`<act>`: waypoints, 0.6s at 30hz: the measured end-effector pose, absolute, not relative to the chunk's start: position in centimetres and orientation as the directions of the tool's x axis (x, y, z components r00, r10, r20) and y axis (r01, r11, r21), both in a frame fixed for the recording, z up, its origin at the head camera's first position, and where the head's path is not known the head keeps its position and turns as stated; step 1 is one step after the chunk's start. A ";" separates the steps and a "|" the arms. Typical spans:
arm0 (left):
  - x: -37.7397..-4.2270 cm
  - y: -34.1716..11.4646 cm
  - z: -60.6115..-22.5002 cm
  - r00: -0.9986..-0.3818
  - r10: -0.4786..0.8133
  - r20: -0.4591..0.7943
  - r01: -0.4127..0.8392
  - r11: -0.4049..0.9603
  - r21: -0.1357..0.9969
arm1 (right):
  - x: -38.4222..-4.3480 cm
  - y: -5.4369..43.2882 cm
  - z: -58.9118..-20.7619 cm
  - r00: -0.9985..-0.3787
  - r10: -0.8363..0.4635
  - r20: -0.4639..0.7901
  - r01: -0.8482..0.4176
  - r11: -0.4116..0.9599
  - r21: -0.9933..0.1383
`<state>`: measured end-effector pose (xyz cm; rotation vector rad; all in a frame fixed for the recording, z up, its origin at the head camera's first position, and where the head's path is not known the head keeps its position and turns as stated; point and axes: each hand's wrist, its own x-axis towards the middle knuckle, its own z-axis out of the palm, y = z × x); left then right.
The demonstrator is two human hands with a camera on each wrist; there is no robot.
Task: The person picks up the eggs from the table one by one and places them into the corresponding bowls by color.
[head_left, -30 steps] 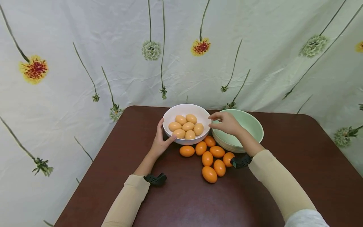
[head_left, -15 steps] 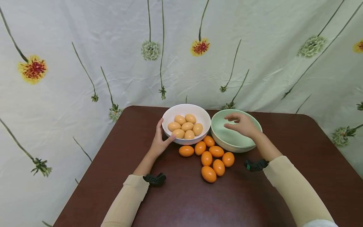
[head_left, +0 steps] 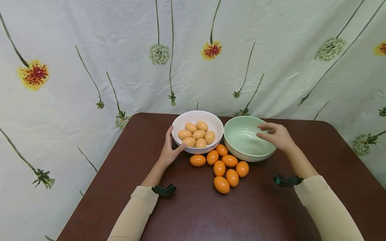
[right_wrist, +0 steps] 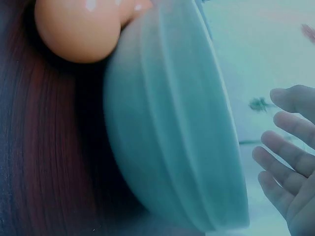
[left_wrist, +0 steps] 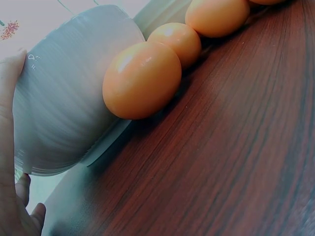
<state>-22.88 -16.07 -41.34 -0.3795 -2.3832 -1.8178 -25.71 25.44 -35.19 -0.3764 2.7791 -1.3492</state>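
Clearly, left fingers grip a smooth white bowl; right fingers spread near a ridged green bowl.

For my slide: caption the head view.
Left hand holding a white bowl of pale eggs, right hand above a green bowl, orange eggs on the table.

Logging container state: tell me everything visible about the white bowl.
The white bowl is round, smooth inside, faintly ridged outside, with a low foot; ceramic or plastic, can't tell. It sits upright on the brown table, left of the green bowl, holding seven pale eggs. The left hand grips its near left side.
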 end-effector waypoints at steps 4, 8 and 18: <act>-22.9 -16.1 -41.3 -0.960 0.127 0.249 0.273 0.245 0.930 | -25.0 26.6 -35.8 -0.980 -0.165 0.114 -0.188 0.559 -0.807; -22.8 -16.1 -41.3 -0.960 0.129 0.247 0.272 0.245 0.930 | -24.3 27.3 -36.5 -0.982 -0.074 0.176 -0.187 0.550 -0.814; -22.8 -16.0 -41.3 -0.961 0.124 0.248 0.272 0.250 0.929 | -23.8 28.6 -39.5 -0.967 0.096 0.236 -0.207 0.250 -0.946</act>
